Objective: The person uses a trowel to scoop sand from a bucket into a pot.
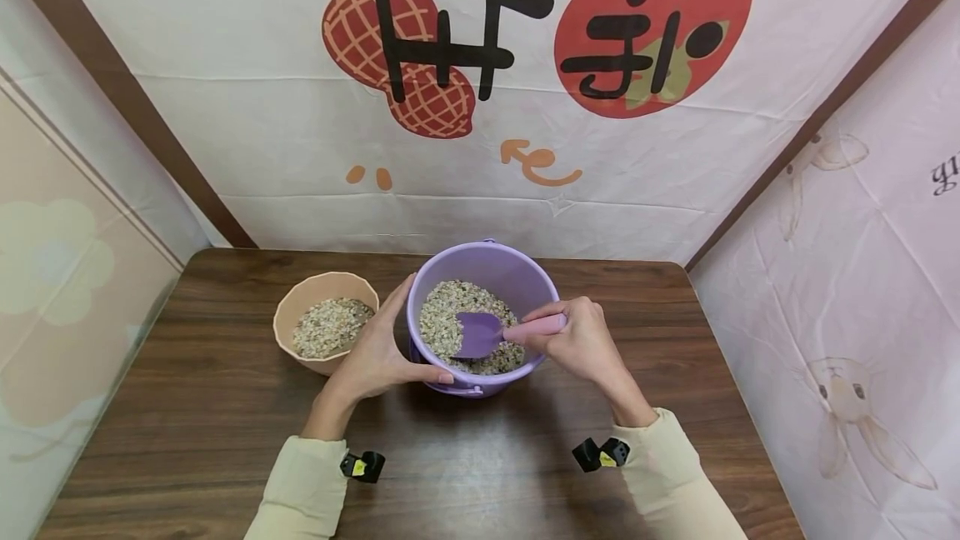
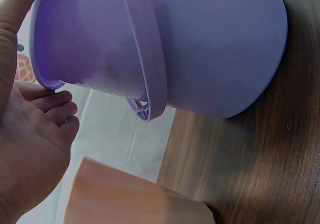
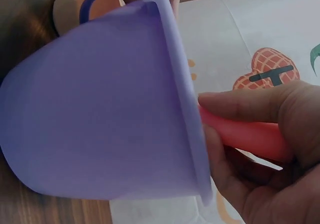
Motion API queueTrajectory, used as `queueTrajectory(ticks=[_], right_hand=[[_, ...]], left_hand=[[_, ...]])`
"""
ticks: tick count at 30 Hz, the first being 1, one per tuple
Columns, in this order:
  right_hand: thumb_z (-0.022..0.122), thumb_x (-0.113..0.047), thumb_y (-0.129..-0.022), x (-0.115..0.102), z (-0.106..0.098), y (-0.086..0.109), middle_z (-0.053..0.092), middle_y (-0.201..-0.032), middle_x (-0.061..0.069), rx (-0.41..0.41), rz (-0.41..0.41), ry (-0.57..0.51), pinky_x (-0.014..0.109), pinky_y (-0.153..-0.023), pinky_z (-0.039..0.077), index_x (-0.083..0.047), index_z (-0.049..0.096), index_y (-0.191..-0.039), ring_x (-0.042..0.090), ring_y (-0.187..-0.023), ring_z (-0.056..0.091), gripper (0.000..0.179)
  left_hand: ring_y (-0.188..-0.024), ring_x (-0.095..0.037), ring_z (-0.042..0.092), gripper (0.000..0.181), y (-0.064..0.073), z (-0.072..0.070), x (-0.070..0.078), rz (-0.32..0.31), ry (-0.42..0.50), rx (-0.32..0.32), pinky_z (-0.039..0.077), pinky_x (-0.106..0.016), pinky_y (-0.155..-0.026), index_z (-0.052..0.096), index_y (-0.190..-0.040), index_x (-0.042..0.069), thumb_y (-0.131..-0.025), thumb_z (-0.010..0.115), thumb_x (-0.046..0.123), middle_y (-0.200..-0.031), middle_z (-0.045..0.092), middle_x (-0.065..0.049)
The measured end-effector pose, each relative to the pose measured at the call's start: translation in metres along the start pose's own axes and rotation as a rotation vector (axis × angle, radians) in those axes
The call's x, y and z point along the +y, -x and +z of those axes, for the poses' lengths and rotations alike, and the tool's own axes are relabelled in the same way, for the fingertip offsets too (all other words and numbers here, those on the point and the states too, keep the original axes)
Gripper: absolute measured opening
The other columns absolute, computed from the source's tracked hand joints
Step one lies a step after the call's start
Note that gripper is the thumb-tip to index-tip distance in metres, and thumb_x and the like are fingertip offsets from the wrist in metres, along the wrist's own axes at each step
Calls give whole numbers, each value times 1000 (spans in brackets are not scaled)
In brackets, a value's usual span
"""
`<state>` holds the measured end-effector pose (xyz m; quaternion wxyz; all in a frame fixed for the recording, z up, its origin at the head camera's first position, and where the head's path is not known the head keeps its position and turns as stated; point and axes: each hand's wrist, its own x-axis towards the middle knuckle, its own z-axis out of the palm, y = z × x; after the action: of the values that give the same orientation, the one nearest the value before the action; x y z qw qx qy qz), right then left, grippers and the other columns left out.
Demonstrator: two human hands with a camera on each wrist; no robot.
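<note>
A purple bucket (image 1: 531, 269) stands on the table with pale, speckled granules (image 1: 448, 307) inside. My left hand (image 1: 377, 357) holds it by the rim, the thumb at the near edge and the other fingers along the left side. Between the fingers and thumb of my right hand (image 1: 581, 340) is the pink handle of a toy shovel (image 1: 480, 334). Its purple blade lies inside the bucket over the granules. In the right wrist view the bucket wall hides the blade, and the pink handle (image 3: 250, 136) shows in the grip.
Left of the bucket, close by my left hand, a peach bowl (image 1: 288, 319) holds similar granules. The bucket's handle (image 2: 150, 58) hangs down against its side. A printed cloth wall (image 1: 285, 140) rises behind the wooden table (image 1: 202, 407), with more cloth at both sides.
</note>
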<state>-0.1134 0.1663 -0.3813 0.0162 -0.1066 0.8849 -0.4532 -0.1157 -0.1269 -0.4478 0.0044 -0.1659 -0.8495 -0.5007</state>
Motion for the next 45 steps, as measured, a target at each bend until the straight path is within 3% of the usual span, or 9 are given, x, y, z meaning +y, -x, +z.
queueTrajectory(ticks=[15,23,31,40,45], right_hand=[[90,-9,-70,1,18,-7,77,-81,-4,117,18,-39,29,-60,54,-17,84,-86,14,-76,70,19],[92,-12,-71,4,23,-8,77,-84,-3,174,-38,-37,29,-63,54,-14,83,-87,13,-77,71,18],[91,-13,-72,7,23,-7,77,-86,-2,171,-66,-52,28,-62,54,-13,83,-89,13,-77,71,19],[92,-18,-75,9,20,0,77,-80,-4,158,17,-198,26,-64,58,-11,83,-94,15,-78,73,23],[92,-21,-75,9,17,5,78,-88,1,178,49,-267,24,-63,57,-9,83,-97,16,-77,73,27]], left_hand=[[-148,-32,29,144,-2,0,1,11,-6,4,25,-61,-117,20,-164,22,-49,102,48,-165,28,-6],[-147,-32,29,143,-2,0,2,19,1,8,24,-61,-117,21,-163,18,-49,102,47,-164,29,-6],[-148,-32,28,143,-1,0,2,15,-2,7,23,-61,-118,21,-164,19,-49,102,47,-165,28,-6],[-148,-32,28,143,0,1,1,16,9,7,23,-61,-118,21,-163,17,-49,102,47,-165,28,-7],[-148,-32,29,143,0,1,0,18,11,11,23,-60,-118,22,-163,18,-49,102,47,-164,29,-7]])
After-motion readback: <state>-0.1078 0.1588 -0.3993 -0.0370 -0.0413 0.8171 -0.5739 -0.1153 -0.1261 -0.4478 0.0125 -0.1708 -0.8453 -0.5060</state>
